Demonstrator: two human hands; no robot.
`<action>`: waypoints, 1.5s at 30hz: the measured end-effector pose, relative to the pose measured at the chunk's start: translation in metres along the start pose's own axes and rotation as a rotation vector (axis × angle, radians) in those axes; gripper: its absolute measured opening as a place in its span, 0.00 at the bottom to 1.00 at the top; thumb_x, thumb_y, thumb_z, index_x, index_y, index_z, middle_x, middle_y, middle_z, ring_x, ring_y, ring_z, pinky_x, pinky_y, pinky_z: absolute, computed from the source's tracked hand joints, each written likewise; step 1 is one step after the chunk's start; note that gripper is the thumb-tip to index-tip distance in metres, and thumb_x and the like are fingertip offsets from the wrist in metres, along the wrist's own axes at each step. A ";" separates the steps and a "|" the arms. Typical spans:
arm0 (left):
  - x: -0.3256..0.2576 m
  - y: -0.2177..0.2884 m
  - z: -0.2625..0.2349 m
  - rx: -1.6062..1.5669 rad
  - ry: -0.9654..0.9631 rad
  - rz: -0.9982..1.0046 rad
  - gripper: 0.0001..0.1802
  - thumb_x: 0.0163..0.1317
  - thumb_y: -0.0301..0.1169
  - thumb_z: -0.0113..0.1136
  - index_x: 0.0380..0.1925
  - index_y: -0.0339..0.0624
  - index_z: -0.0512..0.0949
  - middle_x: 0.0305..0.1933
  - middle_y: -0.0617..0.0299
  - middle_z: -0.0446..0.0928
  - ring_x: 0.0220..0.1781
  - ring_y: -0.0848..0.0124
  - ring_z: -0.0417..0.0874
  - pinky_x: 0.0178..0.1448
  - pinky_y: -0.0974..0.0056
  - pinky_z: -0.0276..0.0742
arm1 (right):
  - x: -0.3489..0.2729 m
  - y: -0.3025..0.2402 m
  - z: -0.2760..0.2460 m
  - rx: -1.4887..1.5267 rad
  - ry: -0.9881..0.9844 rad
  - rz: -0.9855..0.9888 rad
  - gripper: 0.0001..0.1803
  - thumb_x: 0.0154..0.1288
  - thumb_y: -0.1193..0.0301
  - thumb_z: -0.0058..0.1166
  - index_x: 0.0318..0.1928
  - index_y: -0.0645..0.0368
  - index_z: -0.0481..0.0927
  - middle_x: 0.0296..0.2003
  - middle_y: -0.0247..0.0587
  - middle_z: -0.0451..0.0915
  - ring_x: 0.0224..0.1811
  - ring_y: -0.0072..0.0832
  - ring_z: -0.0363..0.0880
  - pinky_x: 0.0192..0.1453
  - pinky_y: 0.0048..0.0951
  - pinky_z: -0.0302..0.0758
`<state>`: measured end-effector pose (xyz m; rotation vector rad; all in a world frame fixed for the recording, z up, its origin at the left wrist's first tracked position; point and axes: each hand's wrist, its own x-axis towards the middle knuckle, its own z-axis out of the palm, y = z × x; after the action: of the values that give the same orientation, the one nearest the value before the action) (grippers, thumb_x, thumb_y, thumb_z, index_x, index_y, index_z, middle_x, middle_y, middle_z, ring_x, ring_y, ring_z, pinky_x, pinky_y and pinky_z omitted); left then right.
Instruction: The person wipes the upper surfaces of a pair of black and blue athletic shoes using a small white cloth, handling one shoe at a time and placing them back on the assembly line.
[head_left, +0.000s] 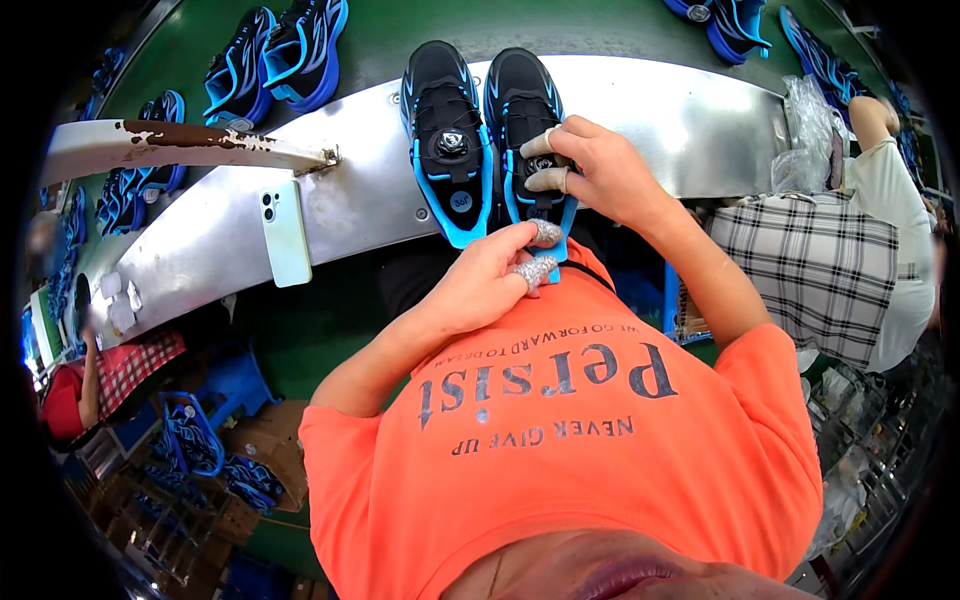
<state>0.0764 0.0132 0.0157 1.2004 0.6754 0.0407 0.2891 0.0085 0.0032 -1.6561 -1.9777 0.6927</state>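
Note:
Two black and blue sneakers stand side by side on a shiny metal ledge (650, 120) in front of me. The left sneaker (447, 140) has a round dial on its tongue and is untouched. My right hand (600, 170), with tape-wrapped fingertips, presses on the top of the right sneaker (520, 100) near its dial. My left hand (480, 285), fingertips wrapped too, pinches the blue heel end of that same sneaker. My orange shirt fills the lower frame.
A pale green phone (285, 235) lies on the ledge to the left. Beyond it a green conveyor (400, 30) carries more blue sneakers (275, 55). A person in a checked shirt (820, 270) stands right, beside plastic bags (810, 140). Another person (100, 380) and a blue basket (195, 440) are lower left.

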 end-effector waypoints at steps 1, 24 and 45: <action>-0.002 -0.002 -0.001 0.050 0.014 0.056 0.15 0.68 0.23 0.49 0.54 0.36 0.74 0.49 0.61 0.76 0.43 0.76 0.78 0.48 0.70 0.76 | 0.000 0.006 0.005 -0.009 0.077 -0.059 0.15 0.52 0.64 0.65 0.43 0.49 0.83 0.30 0.38 0.74 0.34 0.37 0.76 0.38 0.36 0.75; -0.055 -0.206 -0.143 1.293 0.884 -0.191 0.23 0.61 0.38 0.55 0.52 0.34 0.74 0.55 0.39 0.72 0.58 0.45 0.70 0.65 0.49 0.61 | 0.039 -0.011 -0.025 0.026 -0.162 0.170 0.19 0.54 0.68 0.66 0.49 0.50 0.82 0.36 0.37 0.72 0.33 0.27 0.71 0.40 0.28 0.73; -0.032 -0.233 -0.213 1.188 0.609 -0.603 0.29 0.65 0.43 0.40 0.64 0.44 0.69 0.70 0.52 0.64 0.73 0.57 0.62 0.74 0.55 0.55 | 0.041 -0.010 -0.011 -0.060 -0.117 0.093 0.16 0.57 0.73 0.64 0.47 0.60 0.82 0.32 0.33 0.70 0.29 0.19 0.66 0.36 0.22 0.67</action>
<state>-0.1295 0.0909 -0.2124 2.0754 1.7098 -0.5994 0.2818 0.0480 0.0191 -1.7904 -2.0303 0.7879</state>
